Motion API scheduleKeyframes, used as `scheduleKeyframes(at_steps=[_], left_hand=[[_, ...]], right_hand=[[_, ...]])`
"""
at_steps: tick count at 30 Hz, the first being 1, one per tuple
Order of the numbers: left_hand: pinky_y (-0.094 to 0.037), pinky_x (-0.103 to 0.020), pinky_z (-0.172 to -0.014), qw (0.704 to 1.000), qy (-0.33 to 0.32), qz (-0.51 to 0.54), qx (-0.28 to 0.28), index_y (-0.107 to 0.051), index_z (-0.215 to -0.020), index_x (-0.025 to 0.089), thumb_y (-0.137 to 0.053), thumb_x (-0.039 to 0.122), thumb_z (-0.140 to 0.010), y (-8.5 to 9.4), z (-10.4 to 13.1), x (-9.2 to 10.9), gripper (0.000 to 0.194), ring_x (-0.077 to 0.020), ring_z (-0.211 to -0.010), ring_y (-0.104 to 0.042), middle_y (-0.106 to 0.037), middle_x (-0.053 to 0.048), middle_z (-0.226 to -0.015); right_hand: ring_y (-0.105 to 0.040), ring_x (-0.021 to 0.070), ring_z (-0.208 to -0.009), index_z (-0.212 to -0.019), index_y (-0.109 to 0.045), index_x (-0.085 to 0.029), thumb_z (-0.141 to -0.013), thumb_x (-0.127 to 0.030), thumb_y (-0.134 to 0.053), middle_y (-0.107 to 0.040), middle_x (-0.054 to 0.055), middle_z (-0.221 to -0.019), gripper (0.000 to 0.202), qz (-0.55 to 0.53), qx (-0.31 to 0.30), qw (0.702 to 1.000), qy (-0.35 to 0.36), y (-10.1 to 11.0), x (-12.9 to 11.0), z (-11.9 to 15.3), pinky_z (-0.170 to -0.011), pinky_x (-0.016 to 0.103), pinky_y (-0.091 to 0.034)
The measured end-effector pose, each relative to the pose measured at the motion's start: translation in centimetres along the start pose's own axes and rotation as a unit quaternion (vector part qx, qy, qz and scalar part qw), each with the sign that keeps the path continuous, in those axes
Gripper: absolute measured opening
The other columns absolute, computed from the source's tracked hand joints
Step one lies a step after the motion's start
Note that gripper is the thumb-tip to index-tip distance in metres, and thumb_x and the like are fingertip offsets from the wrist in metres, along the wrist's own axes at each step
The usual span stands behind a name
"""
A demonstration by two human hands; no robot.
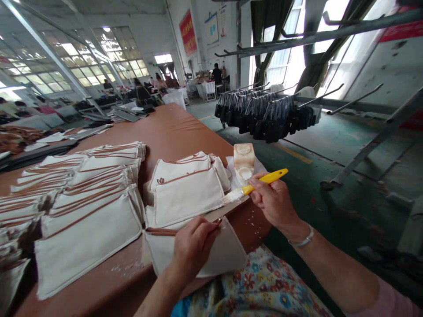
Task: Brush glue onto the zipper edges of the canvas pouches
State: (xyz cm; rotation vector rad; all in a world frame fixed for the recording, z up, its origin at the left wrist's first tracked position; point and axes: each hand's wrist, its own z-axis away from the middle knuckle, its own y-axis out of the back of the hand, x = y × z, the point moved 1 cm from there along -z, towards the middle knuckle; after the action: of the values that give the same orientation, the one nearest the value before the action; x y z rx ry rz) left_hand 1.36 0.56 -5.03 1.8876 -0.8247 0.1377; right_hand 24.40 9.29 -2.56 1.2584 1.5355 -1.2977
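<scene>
My right hand (272,198) grips a yellow-handled paintbrush (269,177) near its ferrule. White paste coats the bristles, which point left beside the corner of a stack of white fabric pouches (188,193). In my left hand (194,242), fingers pinch the top edge of a white pouch (228,251) with brown trim. This pouch hangs over the table's front edge, close to my lap; part of it lies hidden behind my hand. Just beyond the brush stands a cream plastic container (243,158) with a cut opening, white paste around its mouth.
Rows of overlapping white pouches (89,220) cover the left of the brown table (178,121). White drips spot the table's front edge. Dark bags hang on a metal rack (264,112) at the right, its prongs sticking out. Several people are in the background.
</scene>
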Motion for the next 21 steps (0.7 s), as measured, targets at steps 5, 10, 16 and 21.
scheduleKeyframes(at_steps=[5, 10, 16, 21], left_hand=[[-0.041, -0.026, -0.062, 0.975, -0.162, -0.147, 0.034, -0.060, -0.086, 0.019, -0.063, 0.016, -0.093, 0.5, 0.4, 1.7, 0.008, -0.0140, -0.067, -0.055, -0.064, -0.002, -0.076], [-0.039, -0.028, -0.063, 0.966, -0.192, -0.171, 0.015, -0.058, -0.090, 0.019, -0.060, 0.012, -0.093, 1.0, 0.9, 1.8, 0.007, -0.0153, -0.068, -0.053, -0.064, -0.002, -0.079], [-0.037, -0.028, -0.062, 0.962, -0.197, -0.186, 0.036, -0.058, -0.090, 0.019, -0.058, 0.012, -0.094, 1.4, 1.0, 1.6, 0.008, -0.0149, -0.066, -0.051, -0.063, -0.002, -0.076], [-0.038, -0.028, -0.062, 0.958, -0.200, -0.199, 0.047, -0.059, -0.093, 0.019, -0.061, 0.011, -0.092, 2.0, 1.8, 1.8, 0.008, -0.0149, -0.065, -0.053, -0.064, -0.002, -0.077]], right_hand=[[-0.039, 0.0093, -0.044, -0.088, -0.060, -0.020, -0.094, -0.036, -0.063, -0.047, -0.007, -0.051, 0.018, 0.023, -0.094, 0.995, 0.014, -1.1, -1.5, 1.6, -0.044, 0.022, -0.031], [-0.041, 0.0097, -0.047, -0.086, -0.060, -0.019, -0.095, -0.033, -0.061, -0.048, -0.007, -0.053, 0.017, 0.078, -0.230, 0.970, -0.017, -0.5, -2.3, 3.1, -0.046, 0.023, -0.033], [-0.039, 0.0095, -0.046, -0.087, -0.061, -0.020, -0.096, -0.031, -0.061, -0.045, -0.007, -0.053, 0.014, 0.104, -0.157, 0.981, 0.044, 0.6, -3.9, 2.9, -0.045, 0.023, -0.032], [-0.042, 0.0103, -0.047, -0.083, -0.060, -0.020, -0.095, -0.035, -0.061, -0.048, -0.006, -0.054, 0.019, 0.096, -0.229, 0.969, 0.004, -0.9, -3.6, 3.5, -0.046, 0.023, -0.034]])
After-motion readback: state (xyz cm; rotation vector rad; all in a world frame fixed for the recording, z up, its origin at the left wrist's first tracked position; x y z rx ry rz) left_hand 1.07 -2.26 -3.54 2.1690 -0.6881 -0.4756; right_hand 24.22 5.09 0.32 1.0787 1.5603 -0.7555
